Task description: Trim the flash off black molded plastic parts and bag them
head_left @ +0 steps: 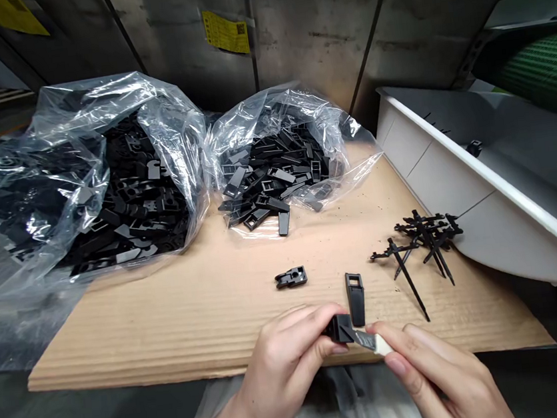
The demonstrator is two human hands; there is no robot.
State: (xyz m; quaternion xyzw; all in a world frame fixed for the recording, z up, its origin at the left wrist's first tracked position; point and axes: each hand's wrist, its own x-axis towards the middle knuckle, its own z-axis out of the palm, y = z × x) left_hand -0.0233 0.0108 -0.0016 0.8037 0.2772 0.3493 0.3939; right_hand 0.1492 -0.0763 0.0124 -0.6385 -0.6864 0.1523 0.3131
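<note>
My left hand pinches a small black plastic part near the front edge of the cardboard. Between the thumb and fingers of my right hand is a small knife with a pale handle and a short grey blade. Its blade tip meets the part, though the exact contact is hard to make out. Just beyond them lies a flat black clip-like piece with a square opening. A second small black piece rests farther back and to the left.
A cardboard sheet covers the work surface. Two clear plastic bags, a large one and a smaller one, hold many black parts. Several black sprues lie at right, beside a white bin. Metal panels stand behind.
</note>
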